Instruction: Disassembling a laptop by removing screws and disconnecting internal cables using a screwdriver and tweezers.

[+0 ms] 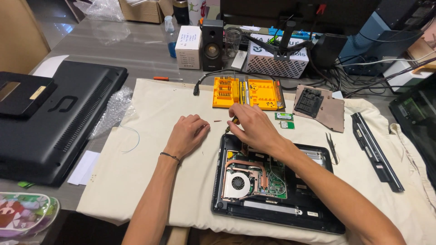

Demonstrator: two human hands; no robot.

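Where cream cloth [150,181] covers grey desk [131,50], opened laptop [272,190] lies.

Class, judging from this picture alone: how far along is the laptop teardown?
Done: the laptop lies open, fan exposed; its cover panel is set aside. In hand: the right hand holds a screwdriver; the left hand rests on the cloth. Left: fan and board are still in place.

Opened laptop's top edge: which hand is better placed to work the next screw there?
Probably the right hand: it pinches a small screwdriver directly above the opened laptop's top-left corner. The left hand rests loosely curled on the cloth, off to the laptop's side, holding no visible tool.
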